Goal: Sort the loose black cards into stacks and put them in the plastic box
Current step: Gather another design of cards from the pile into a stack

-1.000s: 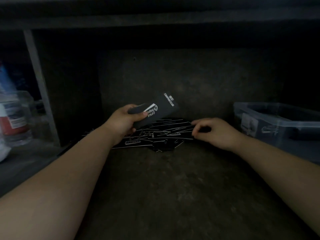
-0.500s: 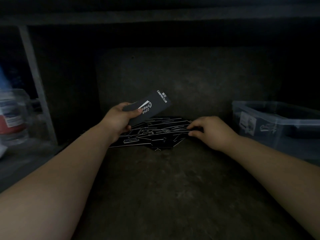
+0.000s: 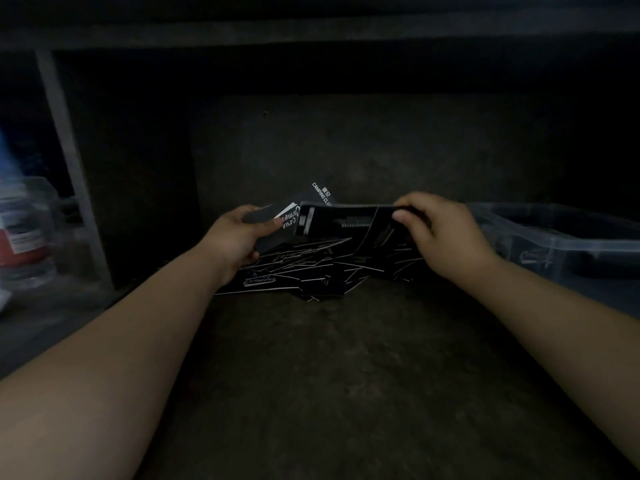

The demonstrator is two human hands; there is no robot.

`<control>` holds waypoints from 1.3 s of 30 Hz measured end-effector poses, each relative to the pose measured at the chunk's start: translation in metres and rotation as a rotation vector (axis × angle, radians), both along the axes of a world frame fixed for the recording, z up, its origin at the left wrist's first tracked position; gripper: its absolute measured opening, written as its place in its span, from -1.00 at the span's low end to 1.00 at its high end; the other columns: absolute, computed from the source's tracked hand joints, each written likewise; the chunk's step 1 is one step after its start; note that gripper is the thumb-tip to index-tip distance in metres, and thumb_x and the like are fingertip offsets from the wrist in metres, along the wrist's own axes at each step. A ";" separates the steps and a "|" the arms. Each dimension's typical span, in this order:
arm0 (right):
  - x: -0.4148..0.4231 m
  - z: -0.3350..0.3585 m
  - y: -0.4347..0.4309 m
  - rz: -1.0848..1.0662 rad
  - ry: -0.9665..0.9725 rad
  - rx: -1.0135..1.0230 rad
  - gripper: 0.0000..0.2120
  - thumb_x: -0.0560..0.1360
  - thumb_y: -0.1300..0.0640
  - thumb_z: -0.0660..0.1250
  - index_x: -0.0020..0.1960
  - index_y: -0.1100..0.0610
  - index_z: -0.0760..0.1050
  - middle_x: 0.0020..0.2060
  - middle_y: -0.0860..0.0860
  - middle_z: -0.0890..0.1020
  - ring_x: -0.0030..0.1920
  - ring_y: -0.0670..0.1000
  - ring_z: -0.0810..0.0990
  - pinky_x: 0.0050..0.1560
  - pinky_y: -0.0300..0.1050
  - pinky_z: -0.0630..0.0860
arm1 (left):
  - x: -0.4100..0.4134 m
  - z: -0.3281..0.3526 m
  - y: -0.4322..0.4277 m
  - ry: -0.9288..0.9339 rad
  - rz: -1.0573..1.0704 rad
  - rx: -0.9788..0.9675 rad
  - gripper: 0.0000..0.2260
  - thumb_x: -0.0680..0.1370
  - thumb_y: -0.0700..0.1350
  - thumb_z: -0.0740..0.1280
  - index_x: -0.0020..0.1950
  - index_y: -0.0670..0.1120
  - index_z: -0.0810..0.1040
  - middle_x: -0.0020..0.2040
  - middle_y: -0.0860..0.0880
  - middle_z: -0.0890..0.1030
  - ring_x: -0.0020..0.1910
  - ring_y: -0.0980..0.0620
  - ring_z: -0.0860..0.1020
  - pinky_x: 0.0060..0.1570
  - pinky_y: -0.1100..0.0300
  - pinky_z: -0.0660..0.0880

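Observation:
A loose pile of black cards [image 3: 311, 268] with white print lies on the dark shelf floor, in the middle. My left hand [image 3: 239, 237] grips a small stack of black cards [image 3: 294, 211] above the pile's left side. My right hand [image 3: 440, 233] pinches a few black cards [image 3: 346, 220] by their right end and holds them lifted above the pile, their left end reaching the stack in my left hand. The clear plastic box [image 3: 554, 237] stands at the right, beside my right hand; dark contents show inside it.
A metal upright [image 3: 72, 164] of the shelf stands at the left. Beyond it are clear plastic containers [image 3: 27, 230], one with a red label. A shelf board [image 3: 311, 29] runs overhead, and a dark back wall closes the space behind the pile.
My right hand has picked up a few cards from the pile's right side and raised them leftward to the stack in my left hand. My left hand stays about where it was.

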State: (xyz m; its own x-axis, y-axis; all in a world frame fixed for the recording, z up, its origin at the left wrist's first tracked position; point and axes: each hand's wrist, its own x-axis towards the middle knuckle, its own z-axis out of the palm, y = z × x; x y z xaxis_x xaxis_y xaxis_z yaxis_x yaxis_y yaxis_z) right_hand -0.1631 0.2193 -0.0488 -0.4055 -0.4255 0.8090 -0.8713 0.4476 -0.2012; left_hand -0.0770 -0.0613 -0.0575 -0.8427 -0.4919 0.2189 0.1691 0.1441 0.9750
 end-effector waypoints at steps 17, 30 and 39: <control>-0.006 -0.009 0.003 0.288 -0.786 0.205 -0.80 0.47 0.23 0.47 0.05 0.07 0.58 -0.03 -0.02 0.72 -0.04 -0.09 0.69 0.00 -0.17 0.57 | 0.010 0.000 0.016 -0.320 -0.344 -0.232 -0.79 0.57 -0.27 0.27 0.10 0.00 0.56 0.05 -0.06 0.63 -0.01 0.02 0.56 -0.34 0.24 0.50; -0.002 -0.008 0.003 0.064 -0.997 0.206 -0.58 0.35 0.22 0.57 0.11 0.16 0.46 -0.11 0.13 0.61 -0.30 0.02 0.60 -0.38 -0.12 0.58 | 0.012 -0.004 0.021 -0.260 -0.393 -0.480 -0.67 0.46 -0.17 0.49 0.16 0.06 0.52 0.10 0.02 0.64 0.00 0.07 0.61 -0.30 0.21 0.52; 0.005 -0.010 -0.003 0.189 -1.040 0.113 -0.43 0.40 0.28 0.52 0.32 0.02 0.41 0.17 -0.02 0.52 -0.19 0.03 0.63 -0.25 -0.14 0.63 | 0.011 -0.004 0.024 -0.241 -0.432 -0.565 -0.66 0.46 -0.17 0.50 0.12 0.14 0.51 0.00 0.08 0.65 -0.17 0.18 0.61 -0.35 0.25 0.47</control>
